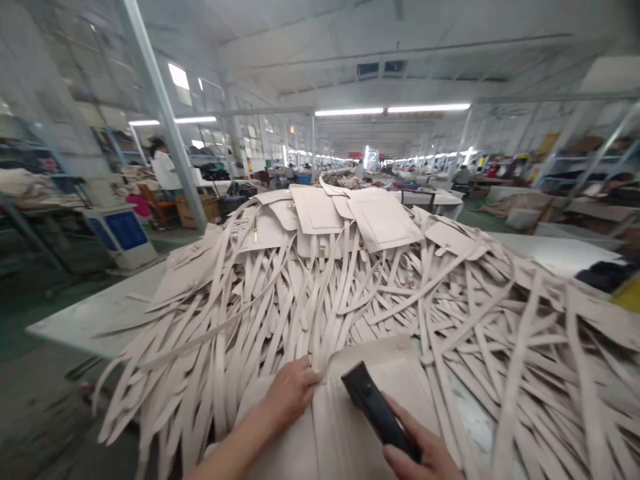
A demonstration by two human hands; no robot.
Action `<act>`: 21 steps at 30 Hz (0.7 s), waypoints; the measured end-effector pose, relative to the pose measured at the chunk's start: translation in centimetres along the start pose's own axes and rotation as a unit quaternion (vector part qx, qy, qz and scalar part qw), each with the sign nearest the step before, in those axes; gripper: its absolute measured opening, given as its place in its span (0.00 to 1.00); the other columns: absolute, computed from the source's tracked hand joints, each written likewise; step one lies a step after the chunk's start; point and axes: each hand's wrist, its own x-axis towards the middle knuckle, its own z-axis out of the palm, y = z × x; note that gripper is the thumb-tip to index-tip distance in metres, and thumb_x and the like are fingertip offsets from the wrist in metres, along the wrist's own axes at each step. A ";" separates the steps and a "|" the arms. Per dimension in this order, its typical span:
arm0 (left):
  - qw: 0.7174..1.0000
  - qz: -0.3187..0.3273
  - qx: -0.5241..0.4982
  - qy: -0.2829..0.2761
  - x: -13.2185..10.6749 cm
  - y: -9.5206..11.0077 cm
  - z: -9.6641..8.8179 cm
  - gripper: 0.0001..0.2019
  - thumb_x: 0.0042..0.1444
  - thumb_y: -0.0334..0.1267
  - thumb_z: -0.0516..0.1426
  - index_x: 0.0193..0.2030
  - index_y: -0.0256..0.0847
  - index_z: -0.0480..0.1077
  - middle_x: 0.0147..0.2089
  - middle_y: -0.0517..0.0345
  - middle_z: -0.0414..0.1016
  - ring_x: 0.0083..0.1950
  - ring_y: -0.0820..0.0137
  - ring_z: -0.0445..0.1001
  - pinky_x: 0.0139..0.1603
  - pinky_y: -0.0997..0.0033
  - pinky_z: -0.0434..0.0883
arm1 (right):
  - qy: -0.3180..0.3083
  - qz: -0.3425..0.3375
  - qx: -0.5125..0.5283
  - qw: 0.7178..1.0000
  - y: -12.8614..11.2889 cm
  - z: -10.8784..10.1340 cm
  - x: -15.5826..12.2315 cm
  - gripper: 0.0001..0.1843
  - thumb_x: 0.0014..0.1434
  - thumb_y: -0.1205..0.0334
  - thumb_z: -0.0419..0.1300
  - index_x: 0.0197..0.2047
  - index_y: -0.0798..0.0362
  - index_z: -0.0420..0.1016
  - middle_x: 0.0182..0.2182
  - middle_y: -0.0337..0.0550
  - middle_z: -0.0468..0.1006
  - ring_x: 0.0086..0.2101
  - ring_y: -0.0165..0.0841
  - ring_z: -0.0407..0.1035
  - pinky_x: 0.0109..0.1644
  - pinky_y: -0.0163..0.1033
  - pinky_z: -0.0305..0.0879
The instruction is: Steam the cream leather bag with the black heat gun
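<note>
- One black handheld tool (pixel 373 403) sits over the beige panel (pixel 345 433), the right grip (pixel 425 457) wrapped around its handle.
- Left grip (pixel 290 395): curled at the panel's left edge; whether it pinches cannot be told.
- Beyond the panel, a strap-covered heap (pixel 345 293) covers much of the counter (pixel 100 327).

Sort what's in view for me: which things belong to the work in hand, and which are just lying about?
In the work:
- black handheld tool, gripped by the right hand
- beige panel under the left hand
- probably the heap of matching strapped pieces

Apparently just about:
- blue-and-white cabinet
- brown box
- dark bundle at right
</note>
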 end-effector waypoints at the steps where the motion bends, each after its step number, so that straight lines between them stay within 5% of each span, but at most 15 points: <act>1: 1.000 -0.004 -0.003 0.007 -0.2 -0.2 0.3 0.15 0.50 0.27 0.51 0.39 0.46 0.72 0.38 0.53 0.67 0.42 0.64 0.68 0.42 0.65 0.66 | -0.011 -0.011 -0.004 1.000 -0.6 0.4 0.3 0.32 0.47 0.57 0.58 0.57 0.55 0.63 0.34 0.44 0.75 0.36 0.43 0.69 0.41 0.43 0.68; 4: 0.998 -0.027 -0.028 0.041 -0.4 -0.4 1.4 0.16 0.51 0.26 0.50 0.43 0.46 0.72 0.42 0.51 0.67 0.45 0.63 0.67 0.46 0.64 0.64 | -0.044 -0.006 -0.018 0.999 -2.5 1.5 1.4 0.29 0.48 0.65 0.55 0.57 0.52 0.63 0.30 0.39 0.74 0.26 0.32 0.67 0.30 0.34 0.66; 9: 0.992 -0.035 -0.102 0.063 -0.2 -0.3 1.8 0.12 0.52 0.28 0.50 0.38 0.42 0.72 0.33 0.55 0.67 0.39 0.67 0.68 0.41 0.70 0.65 | -0.094 0.023 -0.017 0.995 -4.5 3.0 3.0 0.29 0.50 0.69 0.51 0.57 0.47 0.60 0.25 0.35 0.71 0.16 0.25 0.61 0.14 0.26 0.56; 16: 0.986 -0.088 -0.131 0.059 0.6 -0.1 1.1 0.09 0.50 0.34 0.53 0.38 0.40 0.70 0.37 0.55 0.72 0.41 0.66 0.69 0.42 0.71 0.63 | -0.031 0.030 -0.040 0.998 -4.7 3.2 5.2 0.26 0.52 0.65 0.53 0.55 0.44 0.62 0.20 0.32 0.67 0.14 0.27 0.62 0.14 0.29 0.60; 21: 0.979 -0.132 -0.139 0.076 2.2 0.5 -0.5 0.10 0.51 0.40 0.53 0.23 0.39 0.69 0.22 0.61 0.68 0.28 0.70 0.68 0.28 0.76 0.58 | 0.029 0.062 -0.008 0.998 -4.1 0.8 3.2 0.28 0.55 0.59 0.53 0.59 0.44 0.55 0.19 0.30 0.64 0.15 0.28 0.64 0.16 0.31 0.61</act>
